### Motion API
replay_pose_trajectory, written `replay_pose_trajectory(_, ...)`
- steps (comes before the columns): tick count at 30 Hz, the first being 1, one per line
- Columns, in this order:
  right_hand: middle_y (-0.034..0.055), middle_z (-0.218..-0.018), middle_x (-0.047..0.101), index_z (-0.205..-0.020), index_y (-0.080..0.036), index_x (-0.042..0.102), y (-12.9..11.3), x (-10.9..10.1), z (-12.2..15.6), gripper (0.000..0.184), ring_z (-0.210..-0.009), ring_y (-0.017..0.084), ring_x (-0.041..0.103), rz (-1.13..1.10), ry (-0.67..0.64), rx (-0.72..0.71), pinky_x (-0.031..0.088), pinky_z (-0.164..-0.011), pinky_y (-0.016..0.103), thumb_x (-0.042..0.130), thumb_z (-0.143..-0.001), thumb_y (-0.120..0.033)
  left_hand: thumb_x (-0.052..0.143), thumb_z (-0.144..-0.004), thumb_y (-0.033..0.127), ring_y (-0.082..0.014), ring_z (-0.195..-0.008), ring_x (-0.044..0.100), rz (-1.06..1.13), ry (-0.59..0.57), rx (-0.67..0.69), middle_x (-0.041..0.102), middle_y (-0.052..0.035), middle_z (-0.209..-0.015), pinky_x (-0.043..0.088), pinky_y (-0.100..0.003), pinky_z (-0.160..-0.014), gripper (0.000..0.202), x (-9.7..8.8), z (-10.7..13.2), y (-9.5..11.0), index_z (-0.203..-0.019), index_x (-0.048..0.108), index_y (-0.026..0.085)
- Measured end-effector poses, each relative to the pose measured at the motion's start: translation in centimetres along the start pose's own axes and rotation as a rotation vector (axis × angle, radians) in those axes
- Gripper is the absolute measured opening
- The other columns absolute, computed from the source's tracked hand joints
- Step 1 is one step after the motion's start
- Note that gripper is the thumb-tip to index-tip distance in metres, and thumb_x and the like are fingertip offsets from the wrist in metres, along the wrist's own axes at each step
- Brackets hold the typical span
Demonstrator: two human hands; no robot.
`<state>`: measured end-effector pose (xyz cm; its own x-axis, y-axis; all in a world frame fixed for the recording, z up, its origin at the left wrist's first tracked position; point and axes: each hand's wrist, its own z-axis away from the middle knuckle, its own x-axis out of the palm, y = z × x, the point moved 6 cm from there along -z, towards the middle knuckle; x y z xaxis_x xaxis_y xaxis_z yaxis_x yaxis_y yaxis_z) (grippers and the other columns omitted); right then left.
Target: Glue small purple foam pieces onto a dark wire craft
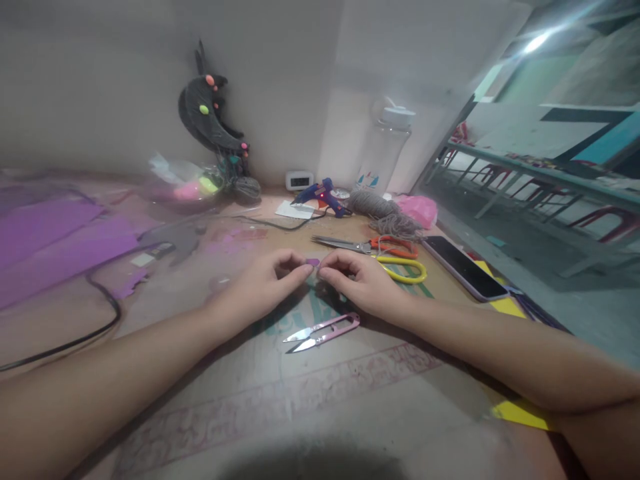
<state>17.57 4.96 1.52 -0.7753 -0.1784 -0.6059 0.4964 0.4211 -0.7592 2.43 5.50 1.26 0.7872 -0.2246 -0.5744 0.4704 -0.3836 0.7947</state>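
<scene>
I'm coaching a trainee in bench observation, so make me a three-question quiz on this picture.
1. What colour is the small piece at the fingertips of the left hand?
a) yellow
b) purple
c) green

2. True or false: the pink-handled snips lie nearer the person than the orange-handled scissors.

3. Which tool, showing a red light, sits left of the grey yarn?

Key: 1 b; 2 true; 3 the blue glue gun.

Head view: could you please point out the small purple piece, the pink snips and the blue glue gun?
Small purple piece (313,262): head view, on its visible surface.
Pink snips (336,333): head view, on the nearer handle.
Blue glue gun (327,191): head view, on its body.
</scene>
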Motion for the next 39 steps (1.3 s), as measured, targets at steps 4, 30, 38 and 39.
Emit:
replay_pose_trajectory(4, 0.001, -0.074, 0.063, -0.085, -0.016, 0.064, -0.3, 0.0, 0.0, 0.017, -0.065, 0.011, 0.054, 0.014, -0.013, 0.007, 0.043, -0.06, 0.023, 0.055, -0.087, -0.031, 0.051, -0.086, 0.047, -0.0186, -0.077, 0.06, 0.003, 0.005, 0.002, 0.067, -0.0017, -0.082, 0.046, -0.028, -0.067, 0.031, -0.2, -0.1, 0.1, -0.084, 0.064, 0.019)
replay_pose_trajectory(30, 0.0055, -0.099, 0.06, -0.112, -0.018, 0.055, -0.8, -4.2, -0.7, 0.024, -0.07, 0.013, 0.055, 0.395, 0.195, -0.265, 0.045, -0.067, 0.028, 0.054, -0.09, -0.028, 0.052, -0.088, 0.043, -0.0167, -0.071, 0.057, 0.098, 0.091, -0.054, 0.067, -0.0007, -0.081, 0.039, -0.026, -0.062, 0.027, -0.4, -0.2, -0.7, -0.086, 0.064, 0.019)
replay_pose_trajectory(38, 0.0099, -0.109, 0.066, -0.119, -0.015, 0.056, 2.9, -7.5, -3.9, 0.034, -0.088, 0.019, 0.063, 0.415, 0.258, -0.044, 0.051, -0.079, 0.034, 0.054, -0.088, -0.029, 0.052, -0.088, 0.042, -0.016, -0.072, 0.056, 0.119, 0.086, -0.04, 0.065, 0.0001, -0.08, 0.038, -0.025, -0.062, 0.027, -0.2, -0.2, -0.8, -0.085, 0.063, 0.018)
replay_pose_trajectory(39, 0.0109, -0.119, 0.064, -0.124, -0.015, 0.054, 3.4, -7.7, -4.7, 0.039, -0.096, 0.02, 0.064, 0.41, 0.236, -0.034, 0.05, -0.085, 0.035, 0.055, -0.087, -0.028, 0.052, -0.088, 0.042, -0.016, -0.072, 0.056, 0.124, 0.084, -0.039, 0.064, 0.0004, -0.079, 0.038, -0.025, -0.063, 0.027, -0.2, -0.2, -0.8, -0.084, 0.063, 0.018)
